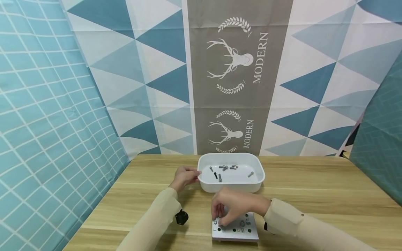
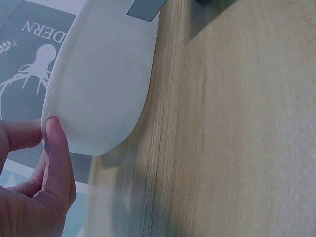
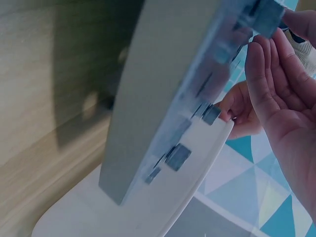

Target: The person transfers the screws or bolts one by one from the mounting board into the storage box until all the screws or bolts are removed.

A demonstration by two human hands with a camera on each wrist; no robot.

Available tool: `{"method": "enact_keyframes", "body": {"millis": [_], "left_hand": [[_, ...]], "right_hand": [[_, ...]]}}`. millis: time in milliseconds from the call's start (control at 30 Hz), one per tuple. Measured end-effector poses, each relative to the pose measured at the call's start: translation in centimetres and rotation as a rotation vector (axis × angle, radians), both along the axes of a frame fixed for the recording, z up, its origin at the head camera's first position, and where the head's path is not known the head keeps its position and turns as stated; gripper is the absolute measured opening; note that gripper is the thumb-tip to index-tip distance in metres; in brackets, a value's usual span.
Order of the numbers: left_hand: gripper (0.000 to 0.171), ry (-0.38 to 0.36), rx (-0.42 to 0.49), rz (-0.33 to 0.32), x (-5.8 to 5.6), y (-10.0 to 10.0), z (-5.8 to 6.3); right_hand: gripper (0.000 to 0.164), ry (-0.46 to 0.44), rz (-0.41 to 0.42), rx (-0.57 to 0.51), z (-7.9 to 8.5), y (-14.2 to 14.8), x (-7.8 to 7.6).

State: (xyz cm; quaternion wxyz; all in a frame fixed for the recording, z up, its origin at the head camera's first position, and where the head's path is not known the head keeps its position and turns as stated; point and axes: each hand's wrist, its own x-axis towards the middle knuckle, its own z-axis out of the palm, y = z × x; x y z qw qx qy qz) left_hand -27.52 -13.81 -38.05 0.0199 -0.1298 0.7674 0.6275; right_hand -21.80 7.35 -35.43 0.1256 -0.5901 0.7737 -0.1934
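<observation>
My left hand (image 1: 184,177) pinches the left end of a white plastic tray (image 1: 230,188). The left wrist view shows thumb and fingers on either side of the tray's rim (image 2: 48,101). Nearer to me lies a silver metal plate (image 1: 235,237) with rows of holes and several bolts standing in it. Over its left part, my right hand (image 1: 235,204) points downward with curled fingers. From the right wrist, thumb and fingertips (image 3: 255,52) close about a grey bolt head (image 3: 269,19) at the plate's top face. Two other bolt heads, one of them larger (image 3: 177,157), stick up from the plate.
Several loose bolts (image 1: 220,177), one black (image 1: 215,175), lie in the tray. Everything rests on a wooden table (image 1: 298,181). A patterned cloth (image 1: 166,87) hangs behind it, with a blue checked cloth (image 1: 47,122) along the left side.
</observation>
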Motion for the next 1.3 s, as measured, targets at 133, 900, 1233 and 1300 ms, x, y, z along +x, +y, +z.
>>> {"method": "enact_keyframes", "body": {"millis": [133,900,1233,1300], "left_hand": [[0.025,-0.007,-0.006,-0.005,-0.1,-0.1,-0.1],[0.027,0.002,-0.018,-0.002,-0.1,-0.1,-0.1],[0.027,-0.002,-0.025,-0.003,0.0,-0.2,-0.1],[0.027,-0.007,-0.027,0.001,0.0,-0.1,-0.1]], "right_hand": [[0.013,-0.009,-0.018,0.014,-0.1,-0.3,0.2],[0.012,0.084,-0.013,0.048,-0.2,-1.1,0.9],[0.012,0.058,-0.013,0.015,-0.4,-1.0,0.8],[0.011,0.054,-0.013,0.006,-0.4,-0.9,0.8]]}}
